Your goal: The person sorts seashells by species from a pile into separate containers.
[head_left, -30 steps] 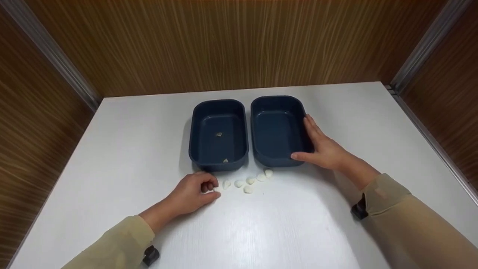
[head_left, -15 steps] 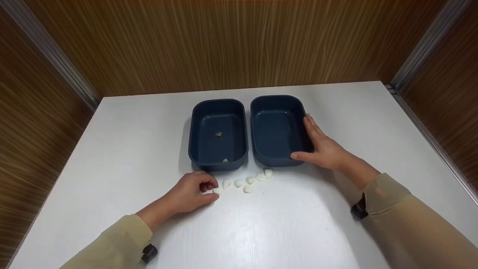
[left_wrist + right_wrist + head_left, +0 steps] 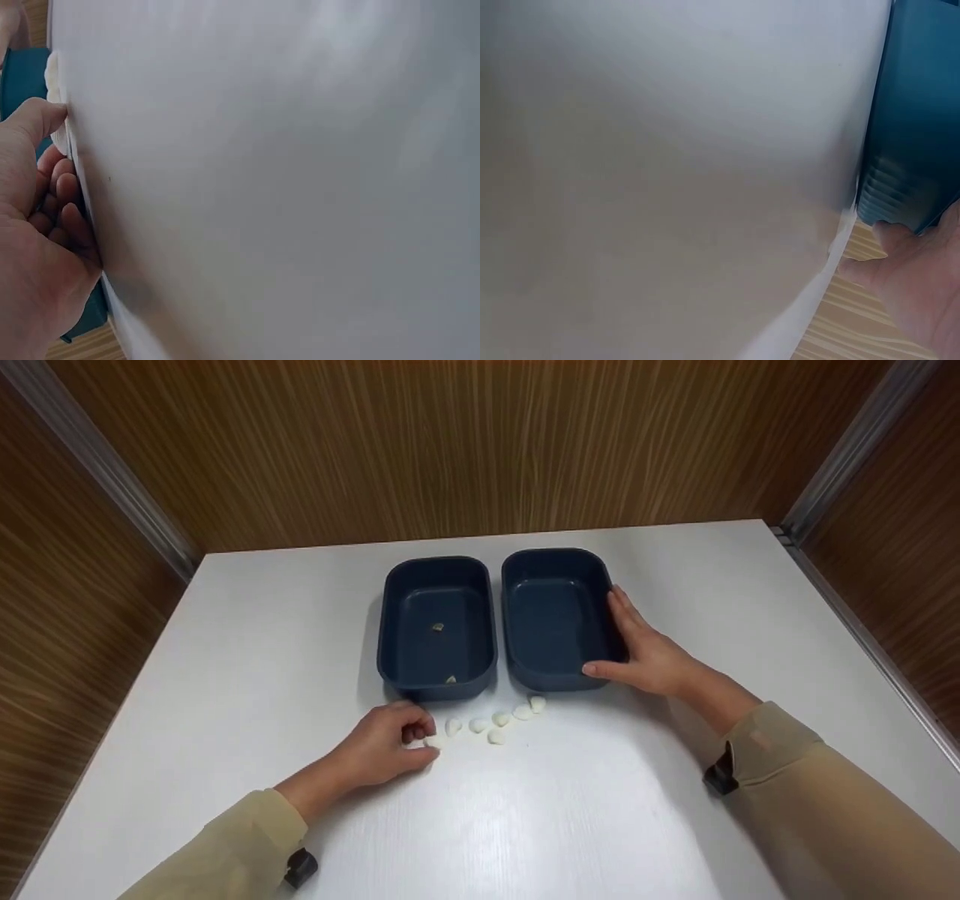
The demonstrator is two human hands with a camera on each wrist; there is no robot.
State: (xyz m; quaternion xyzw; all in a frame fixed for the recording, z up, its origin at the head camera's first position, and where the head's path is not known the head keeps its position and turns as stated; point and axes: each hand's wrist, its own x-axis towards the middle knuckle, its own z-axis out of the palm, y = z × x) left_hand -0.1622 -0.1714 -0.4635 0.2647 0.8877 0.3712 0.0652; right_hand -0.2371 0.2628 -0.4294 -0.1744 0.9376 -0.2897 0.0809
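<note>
In the head view my left hand (image 3: 386, 744) is low on the table, its thumb and index finger pinching a small white pebble-like piece (image 3: 433, 742). The left wrist view shows the thumb (image 3: 46, 116) against that side of the white pieces, with the other fingers curled beneath. A loose row of similar white pieces (image 3: 478, 725) runs rightward from there. My right hand (image 3: 651, 658) rests at the near right corner of the right dark blue box (image 3: 566, 682), fingers straight along its side and thumb at the front rim.
Beside that box stands a matching left box (image 3: 442, 691), holding two small brownish pieces (image 3: 438, 627) on its floor. White tabletop (image 3: 262, 660) surrounds everything. Wood-grain panels (image 3: 480, 450) rise at the back and both sides.
My left fingertips have shifted slightly left, and more of the white piece shows between them. My right hand keeps its place at the box; the other pieces lie as before.
</note>
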